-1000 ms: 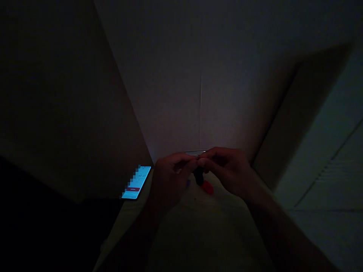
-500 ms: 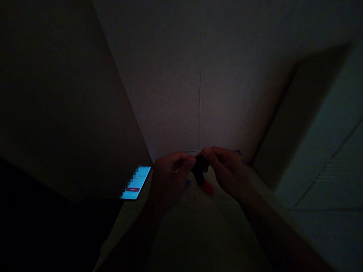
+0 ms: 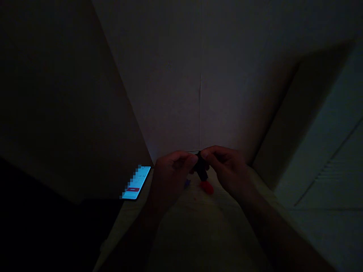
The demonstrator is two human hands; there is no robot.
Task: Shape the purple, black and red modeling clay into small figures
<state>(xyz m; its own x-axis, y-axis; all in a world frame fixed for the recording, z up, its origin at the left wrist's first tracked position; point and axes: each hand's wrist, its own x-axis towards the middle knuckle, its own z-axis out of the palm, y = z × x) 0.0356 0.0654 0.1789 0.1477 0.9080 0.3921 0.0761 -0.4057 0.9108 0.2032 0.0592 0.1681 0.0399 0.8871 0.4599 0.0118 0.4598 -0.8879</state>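
In the dim head view, a small dark piece (image 3: 202,170) hangs between my two hands above the wooden surface; its kind is too dark to make out. My left hand (image 3: 173,173) pinches it from the left with thumb and fingers. From the right, the closed thumb and fingertips of my right hand (image 3: 224,164) grip its upper part. Just below the dark piece lies a bright red lump (image 3: 207,187). A small blue-purple piece (image 3: 187,183) shows beside my left hand, partly covered by it.
A phone (image 3: 136,183) with a lit screen lies at the left edge of the wooden tabletop (image 3: 204,226). Behind rises a pale wall (image 3: 170,94) with a vertical seam. A light panel with ridges (image 3: 326,166) stands on the right.
The dark piece has shifted slightly and its lower end sits a little higher, uncovering more of the red lump. My right hand now hides the blue bit formerly visible behind it.
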